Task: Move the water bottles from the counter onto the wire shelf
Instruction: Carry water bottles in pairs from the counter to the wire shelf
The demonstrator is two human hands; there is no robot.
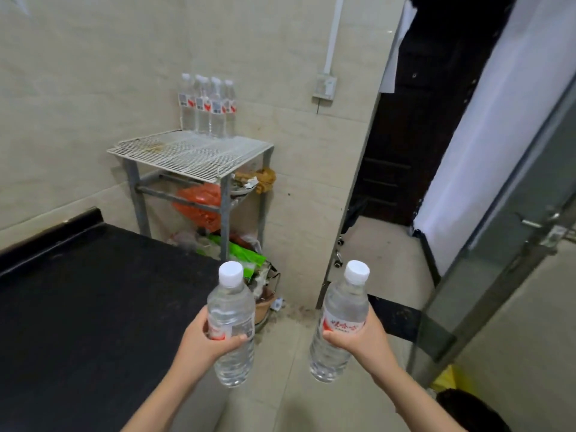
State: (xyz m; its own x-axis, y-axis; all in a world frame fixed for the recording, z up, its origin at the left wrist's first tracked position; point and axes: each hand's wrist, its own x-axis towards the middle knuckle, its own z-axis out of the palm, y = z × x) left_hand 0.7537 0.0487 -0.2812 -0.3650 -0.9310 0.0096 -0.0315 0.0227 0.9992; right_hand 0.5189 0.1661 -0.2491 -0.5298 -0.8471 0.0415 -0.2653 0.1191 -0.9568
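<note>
My left hand grips a clear water bottle with a white cap and red label, held upright past the counter's right end. My right hand holds a second bottle of the same kind, tilted slightly, over the floor. Ahead stands the white wire shelf on grey metal legs against the tiled wall. Several water bottles stand clustered at its back edge in the corner. The black counter lies at the lower left, with no bottles on the part I see.
Under the shelf lie orange and green plastic bags and clutter down to the floor. A dark doorway opens at the right, beside a glass door with a metal handle. A wall socket sits above right of the shelf.
</note>
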